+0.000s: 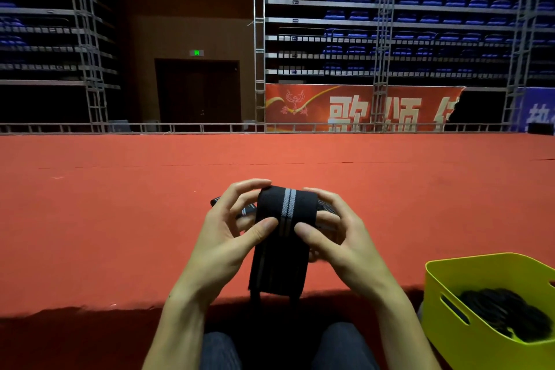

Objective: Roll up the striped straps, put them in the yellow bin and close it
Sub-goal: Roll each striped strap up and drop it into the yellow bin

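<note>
Red carpeted stage (120, 219), blue seats behind. Left hand (231, 237), right hand (336, 237) both pinching half-rolled striped strap (285, 219), tail hanging over stage edge. Yellow bin (450, 324) lower right, uncovered, dark rolls inside.

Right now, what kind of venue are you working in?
Most likely an indoor arena or sports hall: tiers of folded blue seats, a red carpeted stage edged by metal truss, and a red banner.

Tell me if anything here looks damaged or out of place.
The red banner behind the stage looks torn at its right edge, ragged against the dark gap. Otherwise nothing stands out: both hands hold the striped strap, the yellow bin upright.
</note>
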A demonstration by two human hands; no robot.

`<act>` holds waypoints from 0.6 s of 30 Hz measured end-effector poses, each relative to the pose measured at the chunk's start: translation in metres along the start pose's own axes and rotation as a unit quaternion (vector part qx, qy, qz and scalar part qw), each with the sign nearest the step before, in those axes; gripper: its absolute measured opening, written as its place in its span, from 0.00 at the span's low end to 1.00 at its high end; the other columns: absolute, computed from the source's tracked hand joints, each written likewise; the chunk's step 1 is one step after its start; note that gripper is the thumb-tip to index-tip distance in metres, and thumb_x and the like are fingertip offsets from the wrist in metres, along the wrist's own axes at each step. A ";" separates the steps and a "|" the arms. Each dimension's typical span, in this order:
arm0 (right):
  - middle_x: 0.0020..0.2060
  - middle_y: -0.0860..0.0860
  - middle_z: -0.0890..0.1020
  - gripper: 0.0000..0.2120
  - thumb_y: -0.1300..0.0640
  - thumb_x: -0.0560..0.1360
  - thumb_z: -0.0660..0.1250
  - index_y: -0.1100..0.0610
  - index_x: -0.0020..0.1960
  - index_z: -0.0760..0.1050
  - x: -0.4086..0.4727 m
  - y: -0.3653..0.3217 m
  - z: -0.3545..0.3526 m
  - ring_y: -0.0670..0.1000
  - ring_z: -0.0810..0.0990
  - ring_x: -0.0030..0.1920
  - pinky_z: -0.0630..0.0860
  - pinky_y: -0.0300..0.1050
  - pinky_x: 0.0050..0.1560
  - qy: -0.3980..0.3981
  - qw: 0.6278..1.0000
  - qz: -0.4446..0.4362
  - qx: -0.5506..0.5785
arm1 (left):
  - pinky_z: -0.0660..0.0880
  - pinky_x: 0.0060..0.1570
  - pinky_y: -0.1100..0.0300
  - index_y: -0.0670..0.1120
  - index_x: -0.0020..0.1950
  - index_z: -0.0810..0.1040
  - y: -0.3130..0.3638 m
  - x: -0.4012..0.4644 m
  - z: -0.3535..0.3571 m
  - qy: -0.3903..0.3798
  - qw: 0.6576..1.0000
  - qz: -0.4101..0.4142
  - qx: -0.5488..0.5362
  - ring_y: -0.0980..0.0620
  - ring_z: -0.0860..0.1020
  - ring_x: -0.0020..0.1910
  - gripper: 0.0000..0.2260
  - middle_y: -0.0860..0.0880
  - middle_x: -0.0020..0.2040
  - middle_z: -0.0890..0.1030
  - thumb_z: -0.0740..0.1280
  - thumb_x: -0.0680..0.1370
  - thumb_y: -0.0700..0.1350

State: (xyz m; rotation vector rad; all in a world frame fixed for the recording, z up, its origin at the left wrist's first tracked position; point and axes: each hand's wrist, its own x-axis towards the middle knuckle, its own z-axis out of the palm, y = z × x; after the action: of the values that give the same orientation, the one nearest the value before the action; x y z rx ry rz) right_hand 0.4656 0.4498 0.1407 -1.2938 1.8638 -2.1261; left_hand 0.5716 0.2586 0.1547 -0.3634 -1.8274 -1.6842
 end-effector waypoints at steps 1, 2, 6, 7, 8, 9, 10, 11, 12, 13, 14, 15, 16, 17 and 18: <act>0.57 0.55 0.87 0.26 0.53 0.77 0.76 0.43 0.72 0.75 0.001 0.000 0.001 0.56 0.87 0.48 0.82 0.52 0.43 -0.001 1.000 -0.001 0.010 | 0.82 0.63 0.49 0.49 0.72 0.77 -0.001 0.000 0.001 0.003 1.000 0.003 0.006 0.42 0.85 0.62 0.22 0.46 0.68 0.84 0.73 0.80 0.34; 0.56 0.56 0.87 0.25 0.55 0.77 0.76 0.44 0.72 0.75 0.001 -0.001 0.001 0.55 0.86 0.45 0.81 0.51 0.41 -0.006 1.000 -0.003 0.023 | 0.81 0.64 0.48 0.50 0.72 0.77 -0.001 0.000 0.001 0.006 1.000 0.006 0.011 0.42 0.85 0.62 0.22 0.46 0.68 0.84 0.73 0.80 0.34; 0.57 0.58 0.86 0.26 0.66 0.80 0.74 0.47 0.72 0.74 0.001 -0.002 -0.004 0.55 0.85 0.45 0.81 0.49 0.40 -0.020 0.999 -0.014 0.046 | 0.82 0.63 0.49 0.53 0.73 0.77 -0.003 0.001 0.000 0.001 1.000 -0.007 0.017 0.44 0.85 0.63 0.26 0.47 0.67 0.84 0.75 0.78 0.36; 0.58 0.58 0.86 0.26 0.67 0.80 0.74 0.47 0.72 0.74 0.000 -0.004 -0.005 0.57 0.86 0.47 0.82 0.49 0.41 -0.021 0.999 -0.018 0.042 | 0.83 0.61 0.49 0.54 0.73 0.77 -0.003 0.001 -0.001 0.007 1.000 -0.019 0.019 0.45 0.86 0.63 0.27 0.47 0.66 0.85 0.77 0.77 0.38; 0.59 0.57 0.86 0.26 0.68 0.80 0.74 0.47 0.72 0.75 -0.001 -0.004 -0.006 0.58 0.87 0.49 0.82 0.49 0.42 -0.021 0.999 -0.023 0.037 | 0.83 0.59 0.50 0.56 0.72 0.78 -0.003 0.002 -0.001 0.016 0.999 -0.030 0.018 0.45 0.86 0.61 0.27 0.48 0.65 0.86 0.79 0.76 0.39; 0.59 0.57 0.86 0.26 0.68 0.80 0.74 0.47 0.72 0.75 -0.001 -0.005 -0.007 0.59 0.87 0.50 0.82 0.49 0.44 -0.022 0.999 -0.027 0.031 | 0.84 0.57 0.49 0.58 0.71 0.79 -0.004 0.002 -0.001 0.023 0.999 -0.042 0.014 0.45 0.86 0.60 0.27 0.49 0.63 0.86 0.81 0.76 0.41; 0.60 0.56 0.86 0.26 0.67 0.80 0.74 0.47 0.72 0.75 -0.001 -0.005 -0.007 0.57 0.87 0.50 0.81 0.48 0.45 -0.026 0.999 -0.030 0.026 | 0.85 0.56 0.47 0.58 0.70 0.80 -0.004 0.003 -0.001 0.029 0.998 -0.054 0.008 0.44 0.86 0.60 0.25 0.49 0.62 0.87 0.81 0.75 0.44; 0.60 0.56 0.85 0.25 0.67 0.80 0.74 0.48 0.71 0.75 -0.001 -0.004 -0.007 0.55 0.86 0.50 0.81 0.47 0.46 -0.030 0.999 -0.031 0.022 | 0.85 0.56 0.43 0.58 0.69 0.81 -0.005 0.003 -0.001 0.032 0.997 -0.064 0.004 0.42 0.86 0.60 0.24 0.49 0.61 0.87 0.80 0.75 0.47; 0.61 0.55 0.85 0.25 0.68 0.80 0.74 0.48 0.71 0.75 0.000 -0.003 -0.006 0.53 0.86 0.51 0.80 0.45 0.46 -0.035 0.999 -0.033 0.016 | 0.84 0.58 0.38 0.58 0.69 0.82 -0.005 0.003 0.000 0.034 0.997 -0.071 0.001 0.40 0.86 0.61 0.23 0.48 0.60 0.87 0.79 0.74 0.50; 0.61 0.54 0.85 0.25 0.69 0.80 0.74 0.48 0.71 0.75 0.000 -0.002 -0.005 0.52 0.86 0.52 0.79 0.45 0.47 -0.038 0.999 -0.034 0.009 | 0.84 0.58 0.35 0.57 0.68 0.82 -0.005 0.003 0.000 0.035 0.996 -0.079 -0.002 0.40 0.85 0.61 0.22 0.48 0.59 0.87 0.78 0.74 0.53; 0.62 0.54 0.85 0.25 0.70 0.80 0.73 0.48 0.70 0.75 0.000 0.000 -0.003 0.53 0.85 0.54 0.80 0.47 0.48 -0.040 0.999 -0.035 0.002 | 0.84 0.57 0.35 0.57 0.67 0.83 -0.005 0.004 0.001 0.038 0.996 -0.085 -0.007 0.40 0.85 0.62 0.21 0.47 0.59 0.87 0.78 0.74 0.54; 0.64 0.53 0.84 0.25 0.71 0.80 0.72 0.48 0.70 0.76 0.000 0.003 -0.003 0.54 0.85 0.56 0.80 0.50 0.50 -0.040 0.998 -0.038 -0.002 | 0.85 0.56 0.36 0.57 0.66 0.83 -0.004 0.004 0.001 0.041 0.995 -0.089 -0.011 0.40 0.85 0.61 0.20 0.47 0.58 0.88 0.77 0.74 0.56; 0.65 0.53 0.83 0.25 0.72 0.80 0.72 0.49 0.70 0.76 0.000 0.005 -0.002 0.56 0.84 0.58 0.81 0.53 0.52 -0.039 0.998 -0.041 -0.003 | 0.85 0.54 0.37 0.57 0.65 0.84 -0.002 0.004 0.002 0.043 0.995 -0.093 -0.015 0.41 0.86 0.61 0.19 0.46 0.58 0.88 0.77 0.74 0.56; 0.66 0.53 0.82 0.25 0.71 0.80 0.72 0.49 0.70 0.76 0.001 0.006 -0.001 0.58 0.83 0.61 0.81 0.53 0.54 -0.038 0.998 -0.045 -0.001 | 0.85 0.53 0.38 0.56 0.65 0.84 0.000 0.004 0.002 0.043 0.995 -0.094 -0.015 0.42 0.86 0.61 0.19 0.47 0.58 0.88 0.76 0.75 0.57; 0.66 0.53 0.82 0.24 0.70 0.79 0.73 0.50 0.69 0.77 0.001 0.007 -0.001 0.58 0.82 0.63 0.81 0.52 0.54 -0.037 0.998 -0.050 0.005 | 0.85 0.54 0.38 0.56 0.65 0.84 0.000 0.004 0.002 0.042 0.995 -0.093 -0.012 0.42 0.85 0.61 0.19 0.47 0.58 0.87 0.76 0.75 0.57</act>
State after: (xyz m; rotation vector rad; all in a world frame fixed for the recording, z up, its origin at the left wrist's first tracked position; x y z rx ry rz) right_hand 0.4611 0.4479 0.1351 -1.4722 1.7953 -2.0978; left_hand 0.5679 0.2597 0.1574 -0.1338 -1.8279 -1.8194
